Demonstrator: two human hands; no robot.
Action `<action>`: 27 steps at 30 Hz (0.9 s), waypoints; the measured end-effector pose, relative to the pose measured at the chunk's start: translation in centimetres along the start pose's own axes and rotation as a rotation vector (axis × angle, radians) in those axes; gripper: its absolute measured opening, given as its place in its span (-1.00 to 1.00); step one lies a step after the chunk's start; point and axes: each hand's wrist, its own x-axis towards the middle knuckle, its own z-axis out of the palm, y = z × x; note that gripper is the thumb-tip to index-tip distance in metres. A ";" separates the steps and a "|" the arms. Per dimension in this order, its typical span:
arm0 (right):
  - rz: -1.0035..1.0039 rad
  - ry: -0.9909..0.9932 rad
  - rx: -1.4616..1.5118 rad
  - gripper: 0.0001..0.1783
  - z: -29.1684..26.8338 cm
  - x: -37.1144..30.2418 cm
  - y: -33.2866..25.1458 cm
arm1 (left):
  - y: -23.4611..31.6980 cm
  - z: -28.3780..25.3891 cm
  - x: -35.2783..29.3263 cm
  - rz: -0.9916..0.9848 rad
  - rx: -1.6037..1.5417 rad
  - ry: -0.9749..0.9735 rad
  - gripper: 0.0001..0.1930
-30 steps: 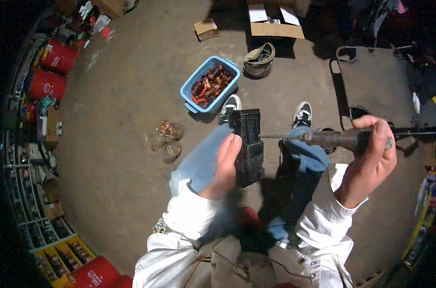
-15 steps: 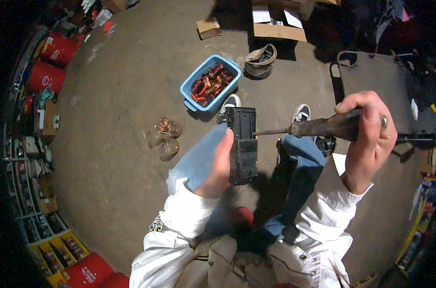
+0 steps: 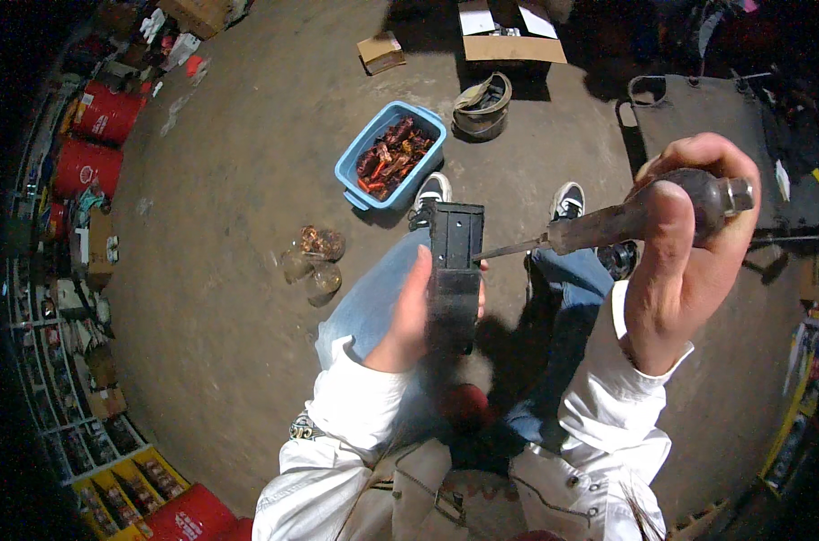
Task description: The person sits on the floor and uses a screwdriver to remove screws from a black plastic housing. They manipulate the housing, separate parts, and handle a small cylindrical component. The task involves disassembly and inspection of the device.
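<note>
The left hand [image 3: 408, 316] grasps a black, rectangular, plastic-looking casing [image 3: 457, 243], held out in front; the right hand [image 3: 685, 279] grips a dark-handled, metal-shanked screwdriver [image 3: 599, 224], tip at the casing's right edge; work seems under way, the casing apparently in 1 piece

This place seems to be a workshop or a storeroom for repair work, because the bare floor [image 3: 211, 270] is grey and stained, and the shelves [image 3: 44, 322] at the left are crowded with small goods. Near them stand red drums [image 3: 107, 113] and a yellow divided tray [image 3: 114, 467]. A blue tub [image 3: 363, 196] of reddish scraps [image 3: 393, 160], a dark bucket [image 3: 486, 126] and a worn screwdriver [image 3: 599, 225] also suit such a place.
</note>
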 end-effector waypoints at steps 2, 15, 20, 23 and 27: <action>-0.003 0.088 -0.016 -0.46 0.5 -0.1 0.0 | 0.1 0.0 0.2 -0.047 -0.188 -0.104 -0.12; -0.099 0.022 0.083 -0.16 0.5 -0.1 -1.4 | 0.4 0.3 -0.2 0.002 -0.094 0.016 -0.20; -0.124 -0.087 0.038 -0.37 0.2 -0.3 -2.3 | 0.0 0.3 -0.2 -0.010 -0.109 0.068 -0.28; -0.040 0.069 -0.106 -0.56 0.9 -0.8 -2.3 | -0.1 -0.1 0.1 0.104 -0.063 0.080 -0.38; 0.120 0.078 -0.256 -0.73 0.8 -0.7 -2.1 | -0.9 0.0 0.4 0.167 0.119 0.241 -0.31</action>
